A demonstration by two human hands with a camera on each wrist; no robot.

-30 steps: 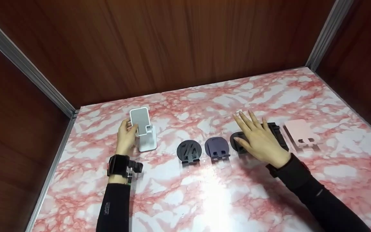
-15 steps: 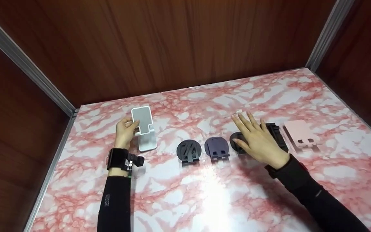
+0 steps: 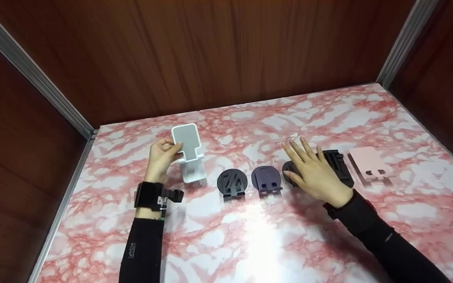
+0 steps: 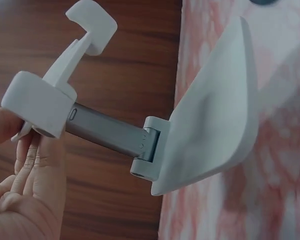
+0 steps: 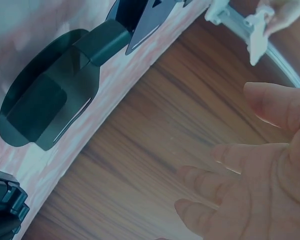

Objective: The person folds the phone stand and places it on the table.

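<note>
A white phone stand [image 3: 187, 141] with a grey pad is at the left in the head view. My left hand [image 3: 161, 159] pinches the side edge of its upper plate between thumb and fingers. In the left wrist view, the grey stem [image 4: 110, 131] and flat white base [image 4: 210, 112] show, the base tilted and seemingly off the table. My right hand [image 3: 313, 173], fingers straight and spread, hovers above a round black stand [image 3: 290, 173] and a bulkier black stand [image 3: 338, 167], partly covering both. The right wrist view shows its bare palm [image 5: 260, 185] touching nothing.
Between the hands lie a dark grey round stand [image 3: 232, 182] and a purple round stand [image 3: 266, 179], both folded flat. A pink stand [image 3: 368, 163] lies at the right. The marbled table [image 3: 210, 236] meets wooden walls [image 3: 242, 51] at back and sides.
My left hand has moved to the right with the white phone stand, which now sits a little higher in the view and tilted. My right hand has stayed almost still.
</note>
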